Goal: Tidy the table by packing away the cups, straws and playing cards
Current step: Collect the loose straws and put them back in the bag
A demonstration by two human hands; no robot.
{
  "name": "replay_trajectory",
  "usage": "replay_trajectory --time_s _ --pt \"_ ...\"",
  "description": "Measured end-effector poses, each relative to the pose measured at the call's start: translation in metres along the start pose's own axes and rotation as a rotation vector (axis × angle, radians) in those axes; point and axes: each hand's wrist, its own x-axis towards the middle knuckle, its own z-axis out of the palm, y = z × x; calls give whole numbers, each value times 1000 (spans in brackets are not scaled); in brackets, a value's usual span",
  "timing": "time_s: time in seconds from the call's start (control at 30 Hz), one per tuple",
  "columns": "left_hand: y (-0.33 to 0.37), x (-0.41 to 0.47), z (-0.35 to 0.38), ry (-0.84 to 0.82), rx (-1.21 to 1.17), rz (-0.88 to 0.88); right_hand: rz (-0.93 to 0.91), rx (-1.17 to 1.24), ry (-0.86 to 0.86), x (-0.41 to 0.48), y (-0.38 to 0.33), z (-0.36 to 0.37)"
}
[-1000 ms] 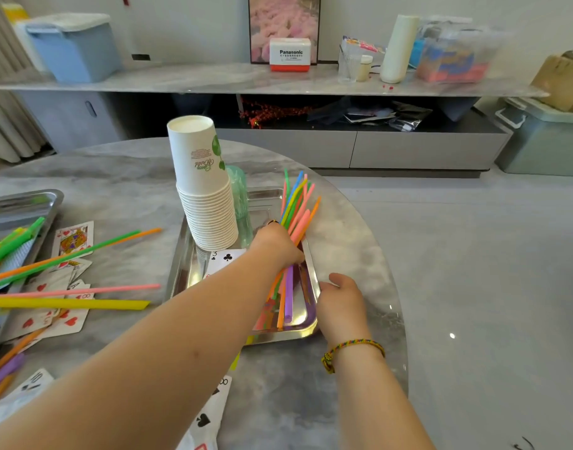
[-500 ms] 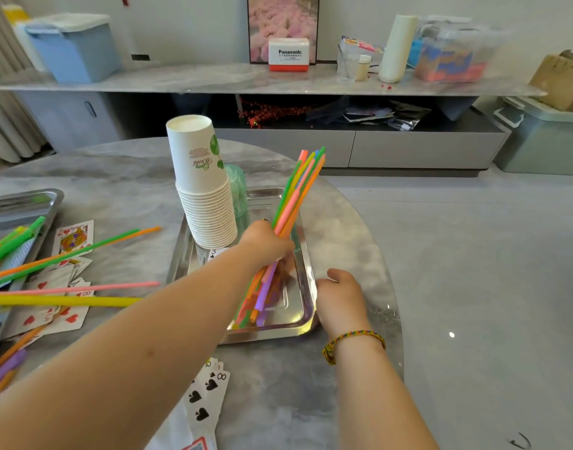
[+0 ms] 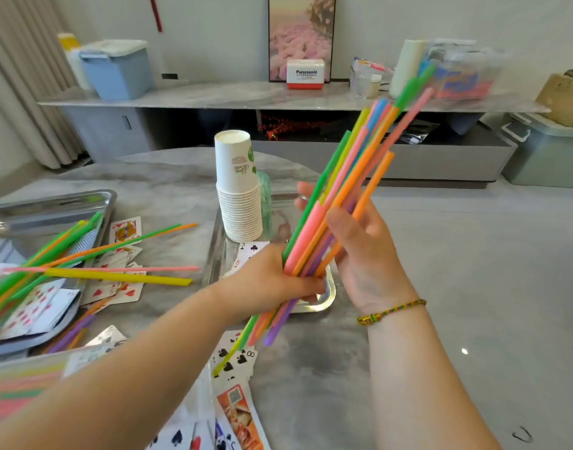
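My left hand [image 3: 272, 280] grips a bundle of coloured straws [image 3: 353, 177] near its lower end, tilted up to the right above the steel tray [image 3: 327, 297]. My right hand [image 3: 363, 251] is raised beside the bundle, fingers straight, its palm against the straws. A stack of white paper cups [image 3: 238, 186] stands upside down in that tray, with playing cards [image 3: 251, 251] lying by its base. More loose straws [image 3: 116, 274] and cards [image 3: 122, 287] are scattered on the table to the left. Several spade cards [image 3: 236, 358] lie near the table's front.
A second steel tray [image 3: 51, 206] sits at the left with straws and cards over it. A grey marble table [image 3: 311, 368] ends in a curved edge on the right. Behind are a long low shelf [image 3: 278, 99] with a blue bin [image 3: 116, 69], boxes and a picture.
My left hand has lifted the straw bundle up out of the tray. My right hand left the tray's edge and rose to meet the straws.
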Motion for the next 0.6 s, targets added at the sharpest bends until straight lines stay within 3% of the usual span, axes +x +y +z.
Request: replay_trajectory --time_s 0.4,0.53,0.6 --pt "-3 -27 22 77 -83 53 -47 -130 -24 -18 -16 23" --pt "-7 -25 19 59 -26 24 -88 -133 94 -16 -13 24" --pt "-12 -27 17 -38 -42 0 -132 -84 160 -14 -17 21"
